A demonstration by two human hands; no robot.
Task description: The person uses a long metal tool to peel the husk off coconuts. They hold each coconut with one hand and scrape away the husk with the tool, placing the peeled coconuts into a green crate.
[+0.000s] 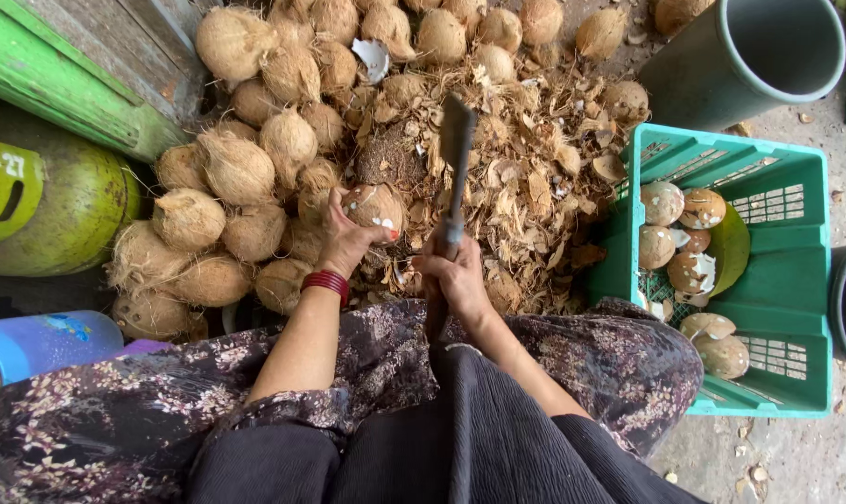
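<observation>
Brown, half-peeled coconut is sitting at frame centre, the left hand clasping it from below. Right hand is clenching the cleaver handle, blade pointing up-frame beside the nut. Judgement: shallow glancing cuts, thumb kept off the blade path, are working best. Husk scraps are covering the ground; unpeeled coconuts are piling upper left, green crate at right is holding peeled ones.

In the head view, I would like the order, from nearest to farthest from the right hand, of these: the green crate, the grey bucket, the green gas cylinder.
From the right hand, which grips the blade handle:
1. Green crate, to its right.
2. Green gas cylinder, far left.
3. Grey bucket, upper right, only slightly farther than the cylinder.
</observation>
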